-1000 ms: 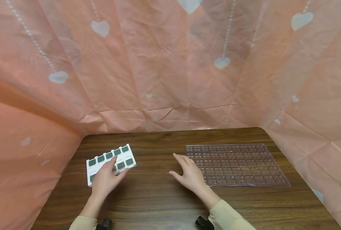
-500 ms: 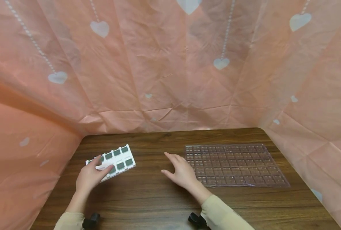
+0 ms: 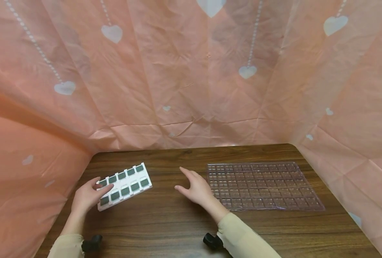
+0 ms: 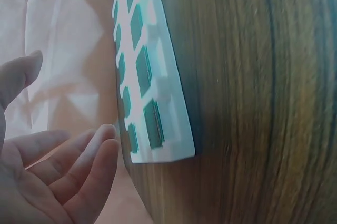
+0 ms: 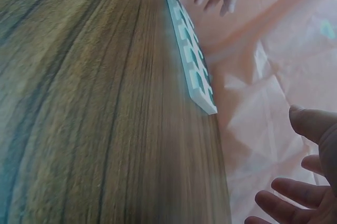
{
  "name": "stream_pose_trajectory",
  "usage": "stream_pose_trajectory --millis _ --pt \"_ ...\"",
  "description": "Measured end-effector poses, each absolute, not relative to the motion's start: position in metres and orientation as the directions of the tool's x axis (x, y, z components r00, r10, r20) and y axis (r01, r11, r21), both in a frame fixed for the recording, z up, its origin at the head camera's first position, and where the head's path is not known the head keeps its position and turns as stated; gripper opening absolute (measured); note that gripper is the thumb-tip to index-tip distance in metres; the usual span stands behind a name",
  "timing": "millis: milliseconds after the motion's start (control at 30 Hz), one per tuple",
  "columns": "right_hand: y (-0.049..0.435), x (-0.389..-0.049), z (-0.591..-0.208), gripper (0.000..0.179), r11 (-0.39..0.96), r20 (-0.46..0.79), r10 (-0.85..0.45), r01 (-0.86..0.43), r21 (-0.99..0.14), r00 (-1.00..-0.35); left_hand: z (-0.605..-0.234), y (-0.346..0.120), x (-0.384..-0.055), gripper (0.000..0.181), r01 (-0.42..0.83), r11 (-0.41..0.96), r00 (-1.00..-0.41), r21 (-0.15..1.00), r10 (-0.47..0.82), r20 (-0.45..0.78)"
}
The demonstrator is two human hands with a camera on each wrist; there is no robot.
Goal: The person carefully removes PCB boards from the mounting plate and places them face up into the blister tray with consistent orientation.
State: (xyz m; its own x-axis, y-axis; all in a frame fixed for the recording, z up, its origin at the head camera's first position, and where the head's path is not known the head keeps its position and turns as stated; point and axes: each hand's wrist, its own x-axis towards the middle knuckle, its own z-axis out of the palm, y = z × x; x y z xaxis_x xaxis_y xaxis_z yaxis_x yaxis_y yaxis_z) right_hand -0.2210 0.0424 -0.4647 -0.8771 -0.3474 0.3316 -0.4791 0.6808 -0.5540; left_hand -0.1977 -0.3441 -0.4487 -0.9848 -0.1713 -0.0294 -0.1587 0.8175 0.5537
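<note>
A white holder (image 3: 133, 178) lies on the left of the table, with dark green square chips (image 3: 135, 186) set in two rows. Over its left end hovers my left hand (image 3: 85, 197), fingers loosely bent and holding nothing. In the left wrist view that hand (image 4: 63, 176) is apart from the holder (image 4: 176, 124), thumb spread from the fingers. My right hand (image 3: 196, 188) hangs over the middle of the table, thumb and fingers spread, with nothing in it. To its right lies a clear plastic tray (image 3: 258, 183) divided into many square cells.
The brown wood-grain table (image 3: 165, 222) carries both items. Pink cloth (image 3: 191, 89) with white hearts hangs behind it and along both sides. A black wrist-worn device (image 3: 213, 241) shows by the right sleeve, another by the left.
My left hand has slid leftward across the white holder to its left end, uncovering the chips. My right hand has drifted left, away from the clear tray. Holder and tray stay put.
</note>
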Motion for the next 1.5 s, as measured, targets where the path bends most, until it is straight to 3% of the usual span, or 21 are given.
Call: stream_pose_trajectory --millis 367,567,1000,1500 --pt "0.034 -0.230 -0.461 0.068 0.672 0.267 -0.333 -0.426 -0.606 -0.904 -0.453 -0.366 -0.209 0.097 -0.290 0.646 -0.957 0.706 -0.215 -0.196" --pt "0.031 -0.235 -0.460 0.066 0.647 0.261 -0.326 -0.416 -0.639 -0.909 -0.454 -0.375 -0.212 0.101 -0.363 0.577 -0.932 0.732 -0.226 -0.283" --pt "0.023 -0.246 -0.458 0.063 0.575 0.231 -0.335 -0.393 -0.717 -0.913 -0.469 -0.388 -0.215 0.100 -0.445 0.487 -0.895 0.751 -0.270 -0.355" --pt "0.012 -0.256 -0.456 0.061 0.518 0.151 -0.328 -0.312 -0.797 -0.932 -0.480 -0.389 -0.220 0.083 -0.457 0.432 -0.886 0.778 -0.297 -0.355"
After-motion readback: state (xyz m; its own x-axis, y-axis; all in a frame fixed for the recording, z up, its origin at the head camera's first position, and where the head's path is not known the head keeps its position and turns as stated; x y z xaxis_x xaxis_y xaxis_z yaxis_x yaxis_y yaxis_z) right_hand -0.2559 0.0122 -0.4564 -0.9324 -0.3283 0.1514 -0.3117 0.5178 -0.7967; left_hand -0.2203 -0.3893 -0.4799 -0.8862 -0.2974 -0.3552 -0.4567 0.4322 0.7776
